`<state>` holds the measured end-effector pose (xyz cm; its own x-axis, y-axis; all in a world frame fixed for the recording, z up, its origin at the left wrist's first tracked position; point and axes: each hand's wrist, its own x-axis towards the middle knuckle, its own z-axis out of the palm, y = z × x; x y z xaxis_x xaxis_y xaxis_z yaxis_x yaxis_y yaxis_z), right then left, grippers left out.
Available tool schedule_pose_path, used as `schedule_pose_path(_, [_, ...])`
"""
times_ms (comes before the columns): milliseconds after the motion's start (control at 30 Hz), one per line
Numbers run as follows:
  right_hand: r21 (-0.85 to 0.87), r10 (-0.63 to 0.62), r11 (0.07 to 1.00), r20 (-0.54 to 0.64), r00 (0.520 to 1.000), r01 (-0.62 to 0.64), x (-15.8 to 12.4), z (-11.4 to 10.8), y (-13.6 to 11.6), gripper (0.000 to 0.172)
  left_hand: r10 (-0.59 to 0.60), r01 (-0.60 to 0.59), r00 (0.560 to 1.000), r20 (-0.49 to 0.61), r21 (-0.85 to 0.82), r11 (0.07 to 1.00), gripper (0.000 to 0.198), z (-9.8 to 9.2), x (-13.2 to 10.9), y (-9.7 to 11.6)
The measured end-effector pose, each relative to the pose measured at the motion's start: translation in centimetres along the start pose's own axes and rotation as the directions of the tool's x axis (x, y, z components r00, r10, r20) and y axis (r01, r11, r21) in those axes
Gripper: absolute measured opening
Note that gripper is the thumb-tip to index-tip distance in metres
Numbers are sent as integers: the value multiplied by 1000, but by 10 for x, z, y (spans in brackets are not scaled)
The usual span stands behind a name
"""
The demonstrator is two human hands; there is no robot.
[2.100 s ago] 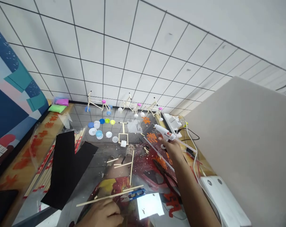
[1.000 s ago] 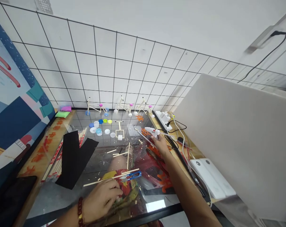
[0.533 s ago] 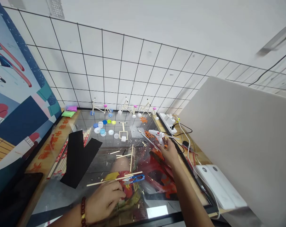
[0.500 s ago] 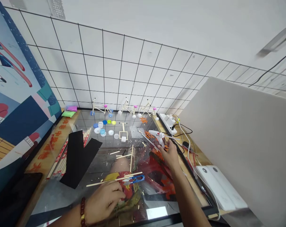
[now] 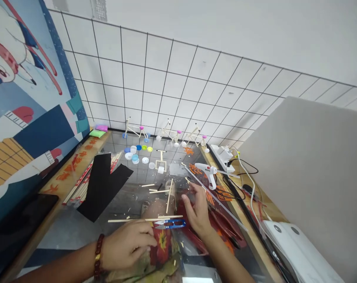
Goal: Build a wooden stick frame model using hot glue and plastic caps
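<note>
My left hand (image 5: 129, 243), with a beaded bracelet, rests at the near side of the table, its fingers curled; whatever they may hold is hidden. Just beyond it lie a long wooden stick (image 5: 125, 220) and blue-handled thread snips (image 5: 174, 224). My right hand (image 5: 198, 208) is over the table with thumb and fingers apart and nothing visible between them. Its fingertips are close to a small stick piece (image 5: 187, 180). A white glue gun (image 5: 207, 171) lies beyond that hand, and a long clear glue stick (image 5: 225, 209) lies to its right. Another wooden stick (image 5: 169, 196) lies between the hands.
Stick frames with round caps (image 5: 137, 133) stand along the back; a smaller frame (image 5: 161, 162) lies before them. Several bottle caps (image 5: 135, 158) are near it. Black sheets (image 5: 98, 188) cover bundled sticks at left. A power strip (image 5: 222, 157) and cables are at right.
My right hand has moved left and nearer, away from the glue gun, and its fingers have spread. The clear glue stick lies farther right. My left hand stays by the sticks; the view has shifted.
</note>
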<state>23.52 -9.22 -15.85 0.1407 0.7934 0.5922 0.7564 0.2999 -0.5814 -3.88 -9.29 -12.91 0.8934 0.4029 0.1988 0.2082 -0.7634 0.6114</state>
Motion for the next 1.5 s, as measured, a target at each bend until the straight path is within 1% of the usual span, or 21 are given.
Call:
schedule_pose_path(133, [100, 86, 991, -1, 996, -85, 2, 0, -2, 34, 61, -60, 997, -38, 39, 997, 26, -2, 1, 1])
schedule_pose_path(200, [136, 102, 985, 20, 995, -104, 4, 1, -3, 29, 157, -151, 986, -54, 107, 983, 28, -2, 0, 1])
schedule_pose_path(267, [171, 117, 978, 36, 993, -121, 5, 2, -3, 26, 284, -257, 953, -107, 211, 943, 30, -3, -1, 1])
schedule_pose_path(300, [191, 125, 973, 43, 991, -131, 6, 3, -3, 26, 335, -288, 931, -146, 268, 919, 30, -5, -2, 0])
schedule_pose_path(333, [212, 134, 967, 51, 990, -141, 6, 4, -2, 27, 366, -296, 912, -183, 324, 899, 29, -7, -2, 0])
schedule_pose_path(400, [249, 154, 954, 64, 986, -165, 6, 6, 2, 27, 387, -257, 884, -261, 420, 870, 27, -12, -5, -4])
schedule_pose_path(467, [272, 168, 945, 71, 983, -181, 6, 8, 6, 26, 368, -175, 861, -352, 474, 863, 24, -18, -7, -10])
schedule_pose_path(567, [295, 183, 936, 61, 981, -193, 5, 11, 10, 24, 285, -10, 816, -502, 481, 877, 22, -27, -13, -21])
schedule_pose_path(667, [306, 196, 932, 29, 980, -196, 4, 11, 10, 24, 124, 153, 767, -629, 367, 917, 21, -36, -18, -27])
schedule_pose_path(733, [297, 181, 939, 4, 983, -174, 5, 10, 7, 24, 56, 197, 722, -689, 282, 939, 18, -39, -15, -25])
schedule_pose_path(800, [279, 125, 953, -12, 992, -117, 5, 8, 3, 23, 25, 196, 676, -737, 213, 957, 16, -37, -4, -18])
schedule_pose_path(833, [270, 84, 960, -17, 996, -76, 5, 6, 0, 22, 14, 183, 663, -749, 181, 966, 15, -34, 5, -14])
schedule_pose_path(867, [263, 42, 964, -20, 999, -35, 5, 5, -2, 21, -8, 170, 660, -751, 139, 975, 15, -30, 16, -10])
schedule_pose_path(933, [254, -30, 967, -27, 999, 36, 5, 3, -8, 20, -33, 124, 692, -721, 74, 989, 15, -17, 40, -3])
schedule_pose_path(1000, [243, -77, 966, -36, 996, 83, 4, 1, -11, 18, -48, 85, 701, -711, 17, 996, 14, -4, 64, 0])
schedule_pose_path(1033, [232, -96, 967, -37, 995, 102, 4, 1, -13, 17, -66, 70, 706, -705, -23, 997, 14, 2, 73, 0])
schedule_pose_path(1100, [204, -141, 968, -32, 989, 145, 2, 0, -15, 16, -100, 67, 733, -672, -75, 995, 16, 11, 84, -3])
schedule_pose_path(1200, [170, -225, 961, 15, 974, 219, -2, -2, -20, 14, -95, 45, 747, -658, -93, 995, 16, 16, 83, -5])
schedule_pose_path(1333, [158, -341, 933, 103, 934, 323, -7, -2, -30, 20, -67, 25, 760, -647, -73, 997, 17, 18, 70, 1])
schedule_pose_path(1400, [172, -381, 918, 127, 916, 358, -9, -1, -35, 25, -67, 26, 752, -656, -72, 997, 16, 19, 66, 4])
schedule_pose_path(1500, [202, -387, 911, 127, 913, 358, -11, -1, -38, 29, -65, 22, 721, -690, -71, 997, 14, 20, 66, 6])
